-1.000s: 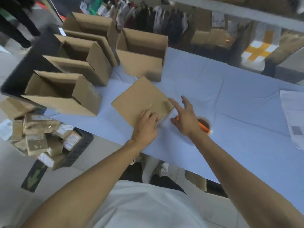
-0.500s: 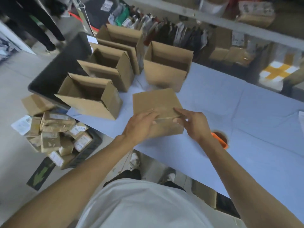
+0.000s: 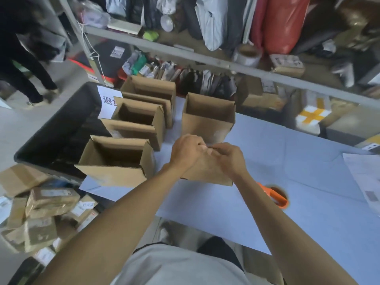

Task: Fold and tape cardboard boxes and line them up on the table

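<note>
Presently both hands, left (image 3: 186, 152) and right (image 3: 227, 159), pinch the flat box (image 3: 207, 171) at its top edge. Risk: it springs shut or knocks the open box (image 3: 207, 118) just behind.

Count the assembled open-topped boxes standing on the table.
4: nearest box at the table's left edge, second box behind it, third box farthest back, fourth box right of those, beyond the hands. None seems hidden.
</note>
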